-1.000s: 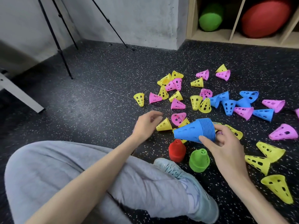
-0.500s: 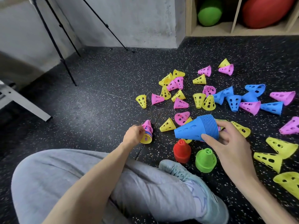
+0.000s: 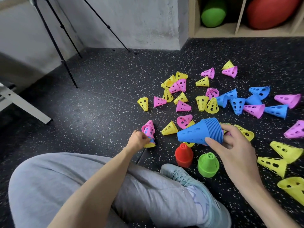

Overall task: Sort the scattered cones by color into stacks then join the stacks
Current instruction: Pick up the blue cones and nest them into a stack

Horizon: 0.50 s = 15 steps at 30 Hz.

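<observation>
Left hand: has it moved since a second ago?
Yes. The left hand pulled back toward the knee, away from the yellow cone, and now grips a mixed stack.

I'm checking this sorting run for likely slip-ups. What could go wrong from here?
1. The left hand grips a mixed nest of cones, pink over blue over yellow; left together, it would spoil the color sort.
2. The right hand holds the blue stack tilted on its side near the rims; the nested cones could slide apart.
3. The red stack and green stack stand right under that hand and might get knocked over.
</observation>
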{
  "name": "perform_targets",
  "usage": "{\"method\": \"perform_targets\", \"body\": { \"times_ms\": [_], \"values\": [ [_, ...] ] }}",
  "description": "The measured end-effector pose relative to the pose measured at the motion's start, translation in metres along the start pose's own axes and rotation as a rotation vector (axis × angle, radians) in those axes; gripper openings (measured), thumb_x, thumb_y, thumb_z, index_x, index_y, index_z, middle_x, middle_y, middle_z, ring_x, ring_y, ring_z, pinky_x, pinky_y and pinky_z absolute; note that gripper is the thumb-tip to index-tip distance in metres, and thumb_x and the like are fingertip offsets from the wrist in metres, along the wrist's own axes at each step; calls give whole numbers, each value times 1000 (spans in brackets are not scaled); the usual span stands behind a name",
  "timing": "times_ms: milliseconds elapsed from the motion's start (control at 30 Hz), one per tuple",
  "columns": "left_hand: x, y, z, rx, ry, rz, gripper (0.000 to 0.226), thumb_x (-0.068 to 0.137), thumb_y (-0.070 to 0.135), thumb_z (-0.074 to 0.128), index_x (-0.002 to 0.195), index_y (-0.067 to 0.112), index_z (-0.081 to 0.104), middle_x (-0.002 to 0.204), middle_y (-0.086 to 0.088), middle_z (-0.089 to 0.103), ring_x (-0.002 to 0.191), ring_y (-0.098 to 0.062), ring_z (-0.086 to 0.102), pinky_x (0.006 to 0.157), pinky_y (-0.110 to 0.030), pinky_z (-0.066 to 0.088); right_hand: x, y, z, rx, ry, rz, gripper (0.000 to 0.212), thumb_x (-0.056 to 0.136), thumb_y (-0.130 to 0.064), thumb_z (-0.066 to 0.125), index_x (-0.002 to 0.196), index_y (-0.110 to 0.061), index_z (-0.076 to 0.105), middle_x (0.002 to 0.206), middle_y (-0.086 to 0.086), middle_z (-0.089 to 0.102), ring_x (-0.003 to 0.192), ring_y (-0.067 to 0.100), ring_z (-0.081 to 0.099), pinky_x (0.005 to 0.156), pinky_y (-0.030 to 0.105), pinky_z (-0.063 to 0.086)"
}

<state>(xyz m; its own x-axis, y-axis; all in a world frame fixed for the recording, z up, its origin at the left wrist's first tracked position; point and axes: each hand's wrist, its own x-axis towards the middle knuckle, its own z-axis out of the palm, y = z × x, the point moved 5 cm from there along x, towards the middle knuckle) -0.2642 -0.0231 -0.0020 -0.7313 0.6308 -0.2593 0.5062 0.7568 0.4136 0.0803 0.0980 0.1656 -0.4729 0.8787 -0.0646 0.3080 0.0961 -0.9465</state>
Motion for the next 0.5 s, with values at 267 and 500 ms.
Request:
{"method": "perform_targets", "body": {
  "times_ms": [267, 500],
  "values": [
    [-2, 14, 9, 54, -83, -7, 22, 85, 29, 77, 101, 22, 63, 110, -5, 61, 112, -26, 58, 91, -31, 42, -4, 2, -1, -17, -6, -10, 32, 87, -28, 77, 113, -37, 60, 92, -22, 75, 88, 7, 73, 88, 50, 56],
    [-9, 21, 17, 51, -140, -43, 70, 80, 31, 77, 139, 26, 39, 122, -12, 52, 119, -34, 51, 98, -42, 46, -3, 3, -4, -12, 6, -5, 36, 86, -29, 78, 118, -34, 62, 92, -21, 75, 87, 2, 72, 87, 46, 57]
  ]
}}
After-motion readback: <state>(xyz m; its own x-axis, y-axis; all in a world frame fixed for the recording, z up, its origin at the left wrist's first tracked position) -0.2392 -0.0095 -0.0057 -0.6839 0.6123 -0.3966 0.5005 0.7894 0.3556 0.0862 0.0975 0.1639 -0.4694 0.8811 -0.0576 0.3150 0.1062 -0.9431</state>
